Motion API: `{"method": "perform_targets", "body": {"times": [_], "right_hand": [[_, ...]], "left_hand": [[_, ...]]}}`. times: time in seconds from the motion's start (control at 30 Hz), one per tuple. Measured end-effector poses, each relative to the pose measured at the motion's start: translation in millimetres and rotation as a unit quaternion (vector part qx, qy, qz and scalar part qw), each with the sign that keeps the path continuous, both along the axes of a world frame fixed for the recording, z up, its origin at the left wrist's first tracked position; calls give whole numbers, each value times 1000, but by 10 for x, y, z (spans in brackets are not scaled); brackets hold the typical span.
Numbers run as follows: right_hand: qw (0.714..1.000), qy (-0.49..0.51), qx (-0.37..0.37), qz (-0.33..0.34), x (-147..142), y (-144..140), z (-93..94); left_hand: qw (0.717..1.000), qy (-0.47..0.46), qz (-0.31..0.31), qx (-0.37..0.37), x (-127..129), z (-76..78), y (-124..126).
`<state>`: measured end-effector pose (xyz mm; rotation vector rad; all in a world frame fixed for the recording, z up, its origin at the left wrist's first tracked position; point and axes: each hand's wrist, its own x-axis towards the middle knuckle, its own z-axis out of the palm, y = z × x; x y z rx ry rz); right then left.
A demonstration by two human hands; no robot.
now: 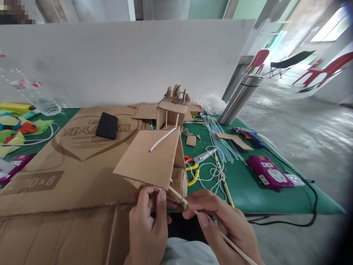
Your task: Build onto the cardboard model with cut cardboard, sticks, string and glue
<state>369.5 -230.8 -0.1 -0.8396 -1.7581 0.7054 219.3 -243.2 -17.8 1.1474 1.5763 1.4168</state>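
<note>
At the near edge of the green tabletop [248, 191], a person works a thin wooden skewer [193, 209] into a small cardboard model [150, 160]. The left hand [147, 224] is clasped on the model's lower front edge, thumb on top, holding it just above a flattened carton [55, 176]. The right hand [220, 221] pinches the skewer between thumb and forefinger close to its tip, which meets the model's bottom right corner; the rest of the stick trails back toward the person's lap.

Done well, by the look of it, the step wants the skewer kept in line with the cardboard's fluting, the pinch kept close to the tip so the stick does not bow or snap, and the left hand bracing directly opposite the push so the wall does not crumple.

A white tube [162, 140] lies on the model's sloped top. Scissors [197, 162], loose string [212, 173], a purple power strip [268, 173] and a glue gun [246, 134] lie to the right, well apart from the hands; a second cardboard build [172, 108] stands behind.
</note>
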Motion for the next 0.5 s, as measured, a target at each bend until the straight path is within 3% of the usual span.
{"method": "perform_targets", "body": {"times": [0.5], "right_hand": [[1000, -9, -5, 18, 5, 24, -11]], "left_hand": [[1000, 28, 0, 2, 6, 25, 3]]}}
